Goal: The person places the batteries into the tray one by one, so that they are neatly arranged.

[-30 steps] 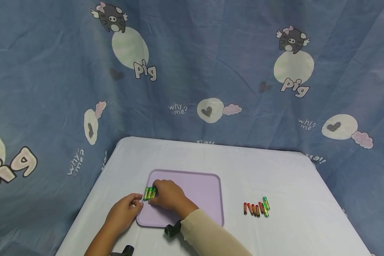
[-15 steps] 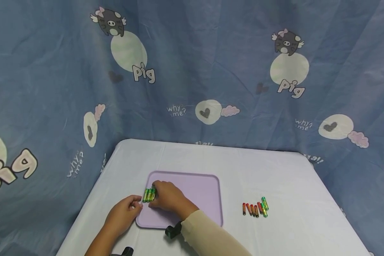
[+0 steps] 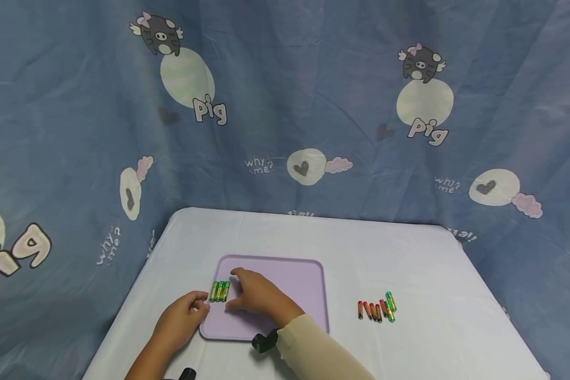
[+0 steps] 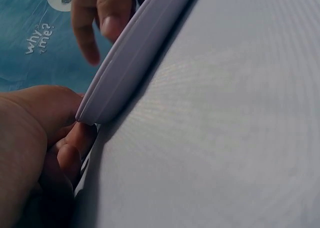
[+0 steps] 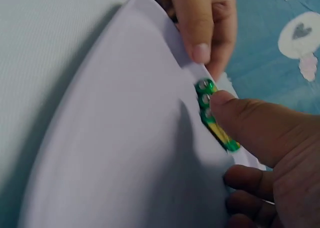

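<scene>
Green batteries [image 3: 220, 291] lie side by side in a row at the left end of a lilac tray [image 3: 285, 285]. My right hand [image 3: 258, 295] is just right of the row, thumb and index finger spread apart, holding nothing. In the right wrist view, its thumb overlaps the green batteries [image 5: 205, 100]. My left hand [image 3: 180, 319] pinches the tray's left rim, beside the row. The left wrist view shows its thumb at the rim [image 4: 112, 83] and its other fingers curled below.
Several red batteries [image 3: 372, 311] and two green batteries [image 3: 391, 301] lie on the white-covered table [image 3: 423, 264] right of the tray. A blue curtain [image 3: 266, 105] with pig prints hangs behind the table.
My right hand has let go of the green batteries and moved slightly right, leaving the row in full sight. The left hand stays at the tray rim; the head view has shifted slightly.
</scene>
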A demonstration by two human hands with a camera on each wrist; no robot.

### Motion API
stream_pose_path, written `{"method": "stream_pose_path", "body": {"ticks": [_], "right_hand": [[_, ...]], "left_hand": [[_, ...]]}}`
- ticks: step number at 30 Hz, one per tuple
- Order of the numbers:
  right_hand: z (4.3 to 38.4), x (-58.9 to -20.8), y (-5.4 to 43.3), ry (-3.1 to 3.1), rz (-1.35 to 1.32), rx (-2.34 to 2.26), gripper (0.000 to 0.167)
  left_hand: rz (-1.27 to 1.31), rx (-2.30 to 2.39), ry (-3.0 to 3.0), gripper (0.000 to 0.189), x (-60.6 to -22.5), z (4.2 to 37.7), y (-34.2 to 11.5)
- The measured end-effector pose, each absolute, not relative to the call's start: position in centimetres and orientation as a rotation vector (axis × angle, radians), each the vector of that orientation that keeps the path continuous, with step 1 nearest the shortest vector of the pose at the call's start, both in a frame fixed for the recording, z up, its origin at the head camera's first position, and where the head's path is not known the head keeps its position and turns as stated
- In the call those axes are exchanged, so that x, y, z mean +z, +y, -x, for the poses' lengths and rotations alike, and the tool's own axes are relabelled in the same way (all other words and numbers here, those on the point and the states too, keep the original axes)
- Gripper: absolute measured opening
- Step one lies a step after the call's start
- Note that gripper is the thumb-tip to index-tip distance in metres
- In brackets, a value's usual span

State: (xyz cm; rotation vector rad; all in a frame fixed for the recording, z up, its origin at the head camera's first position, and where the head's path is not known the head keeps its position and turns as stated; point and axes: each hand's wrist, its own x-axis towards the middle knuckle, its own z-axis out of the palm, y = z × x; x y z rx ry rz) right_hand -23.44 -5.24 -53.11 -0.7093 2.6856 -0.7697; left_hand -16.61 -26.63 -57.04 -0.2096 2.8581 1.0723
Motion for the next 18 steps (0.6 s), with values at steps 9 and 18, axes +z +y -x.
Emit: {"method": "stream_pose_path", "body": {"ticks": [9,18], "right_hand": [[23.4,-52.8,-1.4,2.717,0.693,-0.803,0.077],[22.6,-52.0,2.4,2.747,0.667,-0.877,0.071]], "left_hand": [[0.234,1.071,2.851,0.041,-56.9,16.7,-26.5],[0.231,1.074,2.843,0.041,-56.6,16.5,-26.4]]}}
